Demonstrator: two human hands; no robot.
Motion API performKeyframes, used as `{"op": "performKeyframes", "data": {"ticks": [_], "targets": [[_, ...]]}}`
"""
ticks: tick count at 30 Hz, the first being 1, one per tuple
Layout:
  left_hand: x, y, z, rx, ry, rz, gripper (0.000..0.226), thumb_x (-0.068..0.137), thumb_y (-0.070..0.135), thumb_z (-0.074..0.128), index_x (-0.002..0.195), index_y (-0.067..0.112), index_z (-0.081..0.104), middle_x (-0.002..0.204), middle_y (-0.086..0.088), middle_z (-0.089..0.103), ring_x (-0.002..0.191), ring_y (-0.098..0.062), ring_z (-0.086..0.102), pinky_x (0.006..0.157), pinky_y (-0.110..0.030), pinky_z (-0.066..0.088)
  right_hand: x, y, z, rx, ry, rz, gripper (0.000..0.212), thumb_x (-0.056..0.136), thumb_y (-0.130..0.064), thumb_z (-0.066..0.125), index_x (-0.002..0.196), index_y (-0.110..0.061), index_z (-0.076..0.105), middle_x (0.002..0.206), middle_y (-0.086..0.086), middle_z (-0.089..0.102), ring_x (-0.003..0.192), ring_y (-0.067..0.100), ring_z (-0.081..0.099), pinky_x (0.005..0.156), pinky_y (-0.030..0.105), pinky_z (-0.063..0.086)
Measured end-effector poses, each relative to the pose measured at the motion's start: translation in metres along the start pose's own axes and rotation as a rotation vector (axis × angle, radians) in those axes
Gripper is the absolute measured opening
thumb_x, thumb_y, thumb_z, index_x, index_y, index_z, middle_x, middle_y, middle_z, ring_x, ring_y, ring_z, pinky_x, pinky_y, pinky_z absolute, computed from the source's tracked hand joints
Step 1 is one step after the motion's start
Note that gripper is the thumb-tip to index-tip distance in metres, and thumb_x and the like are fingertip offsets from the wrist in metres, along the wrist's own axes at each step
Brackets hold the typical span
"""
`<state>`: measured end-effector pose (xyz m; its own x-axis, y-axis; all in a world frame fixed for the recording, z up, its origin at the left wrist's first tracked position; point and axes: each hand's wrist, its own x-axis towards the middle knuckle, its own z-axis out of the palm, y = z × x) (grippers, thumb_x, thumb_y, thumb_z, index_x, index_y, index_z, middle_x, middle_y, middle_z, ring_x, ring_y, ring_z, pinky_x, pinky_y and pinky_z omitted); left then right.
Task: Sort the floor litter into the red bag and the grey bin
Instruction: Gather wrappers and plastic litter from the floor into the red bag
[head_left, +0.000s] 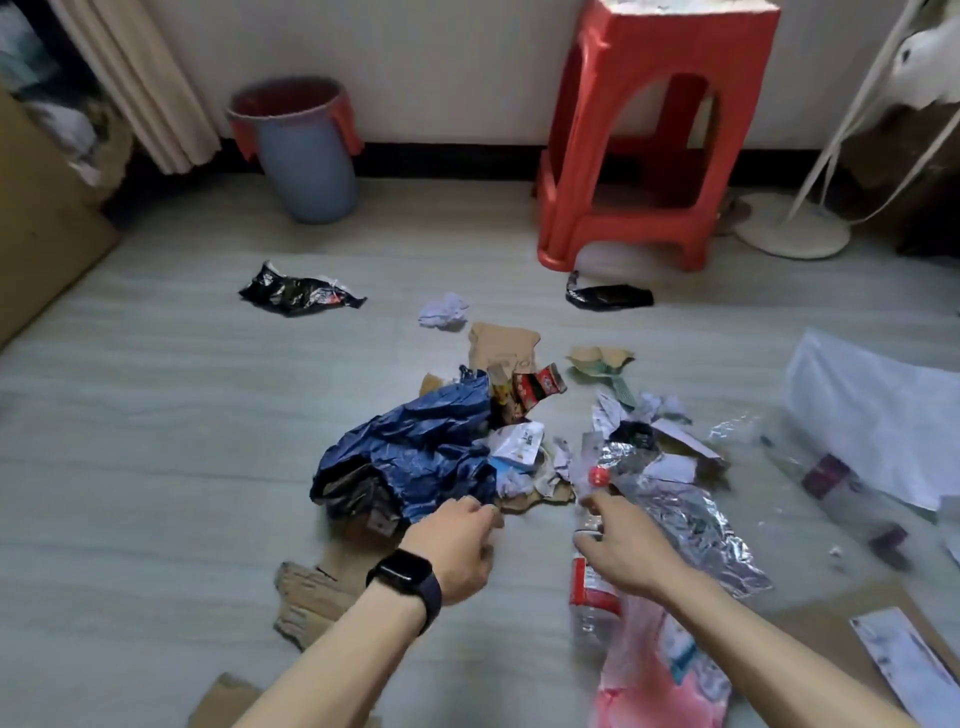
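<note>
Lift bottle (592, 582) by neck gripped in right hand (623, 545), clear of foil (696, 525) at centre right; cannot tell grasp of left hand (457, 540).

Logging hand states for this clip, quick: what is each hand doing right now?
Left hand: fingers curled at the blue bag's edge; grip cannot be told.
Right hand: holding the clear bottle near its neck.
</note>
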<state>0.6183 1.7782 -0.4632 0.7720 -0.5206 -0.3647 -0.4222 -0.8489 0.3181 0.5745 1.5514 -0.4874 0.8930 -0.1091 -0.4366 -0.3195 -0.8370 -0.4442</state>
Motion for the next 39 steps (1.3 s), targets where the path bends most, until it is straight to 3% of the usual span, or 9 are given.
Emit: {"op": "performKeyframes", "data": {"ticks": [6,10,13,17,20,25,31,35,39], "targets": [[0.107,0.004,0.019,0.202,0.079,0.13,0.052,0.094,0.036,0.05,0.141,0.016,0.039,0.148,-0.01,0.035,0.134,-0.03,0.034,0.109,-0.04,0.032,0.091,-0.001,0.01,-0.11,0.021,-0.056,0.057,0.092,-0.029,0.054,0.146,-0.023,0.035,0.147,0.011,0.034,0.133,0.031,0.041,0.109,0.042,0.039],[0.155,-0.016,0.038,0.105,-0.001,-0.067,0.089,0.089,0.053,0.055,0.154,0.018,0.006,0.159,-0.015,0.013,0.141,-0.037,0.024,0.114,-0.045,0.03,0.141,-0.015,0.015,-0.278,-0.04,-0.124,0.079,0.091,-0.03,0.061,0.154,-0.038,0.014,0.164,0.007,0.0,0.147,0.037,0.018,0.115,0.051,0.029],[0.153,-0.041,0.055,0.139,-0.013,-0.165,0.098,0.087,0.062,0.053,0.155,0.017,-0.001,0.147,-0.015,0.037,0.127,-0.034,0.044,0.1,-0.043,0.044,0.163,-0.017,0.027,-0.372,-0.19,-0.104,0.087,0.092,-0.041,0.06,0.153,-0.049,-0.001,0.164,0.003,-0.016,0.148,0.041,0.008,0.118,0.052,0.02],[0.13,-0.067,0.063,0.298,0.121,-0.093,0.046,0.1,0.041,0.04,0.141,0.021,0.04,0.133,-0.001,0.055,0.116,-0.026,0.05,0.089,-0.038,0.044,0.159,-0.008,0.046,-0.465,-0.11,-0.181,0.064,0.096,-0.03,0.05,0.152,-0.036,0.022,0.155,0.009,0.028,0.129,0.036,0.034,0.099,0.046,0.047],[0.114,-0.069,0.066,0.307,0.125,-0.068,0.029,0.101,0.032,0.04,0.124,0.022,0.053,0.128,0.0,0.058,0.11,-0.027,0.053,0.085,-0.037,0.042,0.14,-0.005,0.056,-0.493,-0.061,-0.245,0.061,0.086,-0.016,0.056,0.144,-0.024,0.04,0.14,0.008,0.044,0.116,0.033,0.041,0.087,0.041,0.051],[0.083,-0.052,0.075,0.299,0.069,-0.08,0.024,0.096,0.028,0.049,0.118,0.022,0.055,0.118,-0.005,0.054,0.108,-0.028,0.048,0.082,-0.037,0.039,0.118,-0.001,0.062,-0.437,-0.013,-0.205,0.028,0.086,-0.022,0.065,0.114,-0.024,0.069,0.116,0.002,0.063,0.107,0.028,0.058,0.082,0.033,0.05],[0.036,-0.028,0.065,0.235,0.058,-0.054,0.026,0.095,0.033,0.056,0.119,0.025,0.062,0.109,-0.003,0.057,0.105,-0.025,0.048,0.08,-0.034,0.037,0.077,-0.002,0.038,-0.02,0.136,-0.042,0.018,0.086,-0.029,0.062,0.096,-0.029,0.077,0.095,-0.001,0.076,0.09,0.022,0.068,0.082,0.034,0.056],[-0.019,-0.013,0.033,0.071,0.127,-0.037,0.023,0.091,0.037,0.061,0.114,0.033,0.064,0.108,0.005,0.058,0.105,-0.019,0.05,0.072,-0.032,0.04,0.017,-0.018,0.003,0.068,0.152,-0.02,0.016,0.093,-0.027,0.065,0.103,-0.024,0.077,0.098,-0.003,0.076,0.065,0.003,0.056,0.064,0.02,0.045],[-0.092,-0.01,-0.017,-0.15,0.313,-0.09,0.021,0.085,0.047,0.064,0.1,0.033,0.067,0.095,0.012,0.059,0.091,-0.012,0.056,0.075,-0.034,0.05,-0.054,-0.054,-0.036,0.145,0.215,-0.075,0.018,0.093,-0.03,0.066,0.106,-0.021,0.076,0.094,-0.005,0.075,0.066,0.003,0.061,0.051,0.009,0.043]]}}
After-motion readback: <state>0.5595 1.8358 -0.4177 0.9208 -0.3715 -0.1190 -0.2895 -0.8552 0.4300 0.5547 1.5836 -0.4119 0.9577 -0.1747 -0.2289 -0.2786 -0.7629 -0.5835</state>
